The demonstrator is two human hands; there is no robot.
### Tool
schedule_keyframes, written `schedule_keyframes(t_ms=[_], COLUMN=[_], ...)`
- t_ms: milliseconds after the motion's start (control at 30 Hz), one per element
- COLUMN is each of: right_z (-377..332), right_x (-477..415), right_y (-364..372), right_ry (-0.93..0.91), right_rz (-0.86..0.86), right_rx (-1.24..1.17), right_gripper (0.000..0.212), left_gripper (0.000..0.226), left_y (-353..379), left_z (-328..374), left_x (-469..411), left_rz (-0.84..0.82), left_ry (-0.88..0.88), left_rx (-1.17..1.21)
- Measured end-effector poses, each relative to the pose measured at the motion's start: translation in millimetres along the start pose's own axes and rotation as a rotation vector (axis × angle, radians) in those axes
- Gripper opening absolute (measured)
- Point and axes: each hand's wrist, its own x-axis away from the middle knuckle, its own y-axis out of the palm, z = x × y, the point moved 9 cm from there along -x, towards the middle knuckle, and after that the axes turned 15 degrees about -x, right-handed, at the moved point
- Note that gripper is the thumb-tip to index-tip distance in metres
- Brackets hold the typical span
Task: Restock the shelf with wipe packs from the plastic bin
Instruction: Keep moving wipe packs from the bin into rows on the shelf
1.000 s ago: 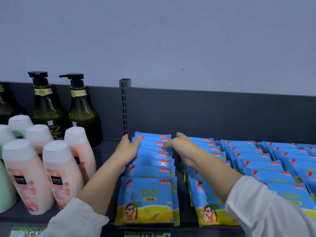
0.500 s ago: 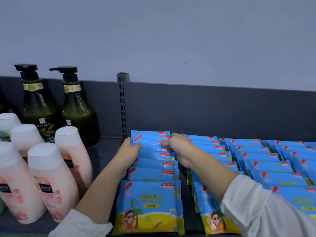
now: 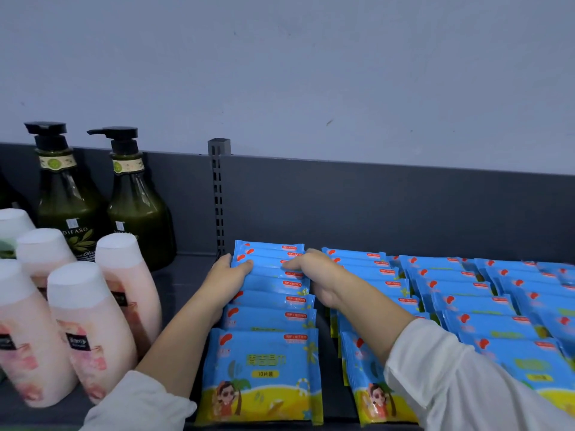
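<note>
A pale, matt wall (image 3: 280, 73) fills the top of my view, and under it runs the dark grey back panel (image 3: 389, 206) of the shelf (image 3: 183, 275).

My left grip (image 3: 228, 278), a bare hand, lies against the left side of the leftmost row of wipe packs (image 3: 267, 309), its fingers bent over the top edges of the rear packs. My right grip (image 3: 317, 275) mirrors it from the right side, fingers hooked over the same edges. Both grips are closed around the back of that row, with the packs squeezed between them.

The row sits on the shelf just right of the slotted upright (image 3: 219, 197) and runs from near the back panel to the front edge, each pack leaning on the next like tiles. The packs are flat, glossy film pouches, blue above and yellow below. The front pack (image 3: 259, 368) shows a cartoon figure.

A narrow bare strip of shelf separates this row from the neighbouring rows (image 3: 466, 293) to the right, which crowd close together out to the frame's edge. My right forearm crosses over the nearest of them.

To the left, a wider bare stretch of shelf lies between the row and the pink bottles (image 3: 93, 321), which are smooth and rounded with white caps. Behind those, two dark green pump bottles (image 3: 137, 213) stand against the back panel. White fabric sleeves (image 3: 466, 384) show at the bottom edge.
</note>
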Motion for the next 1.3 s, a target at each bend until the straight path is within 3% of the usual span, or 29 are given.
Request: schedule_keyframes(t_ms=[100, 167, 233, 400, 533, 667, 1000, 1300], right_z=[-9.9, -20.3, -32.0, -48.5, -55.6, -49.0, -61.0, -55.8], right_x=[10.8, 18.2, 27.7, 59.4, 84.1, 103.9, 167.0, 300.5], right_y=[-1.9, -5.0, -8.0, -15.3, -30.7, -63.6, -156.2, -334.1], right_ry=[-0.040, -0.098, -0.186, -0.380, -0.543, -0.604, -0.657, -0.594], right_rz=[-0.012, -0.023, -0.027, -0.021, 0.024, 0.078, 0.220, 0.470], right_rx=[0.073, 0.115, 0.173, 0.449, 0.807, 1.206, 1.176, 1.122], right_gripper=[0.048, 0.072, 0.078, 0.071, 0.063, 0.061, 0.054, 0.055], left_gripper=[0.063, 0.070, 0.067, 0.056, 0.055, 0.047, 0.043, 0.037], left_y=[-9.6, -20.8, -25.2, -1.4, 24.6, 39.2, 68.1, 220.4], left_z=[3.5, 19.0, 39.9, 71.2, 69.5, 63.6, 92.6, 192.7], left_x=[4.1, 10.4, 19.5, 58.6, 86.2, 102.9, 127.5, 234.1], left_rz=[0.074, 0.163, 0.214, 0.203, 0.174, 0.171, 0.269, 0.220], left_ry=[0.016, 0.104, 0.225, 0.470, 0.530, 0.575, 0.681, 1.035], left_rx=[-0.157, -0.285, -0.400, -0.736, -0.974, -1.065, -1.053, -0.886])
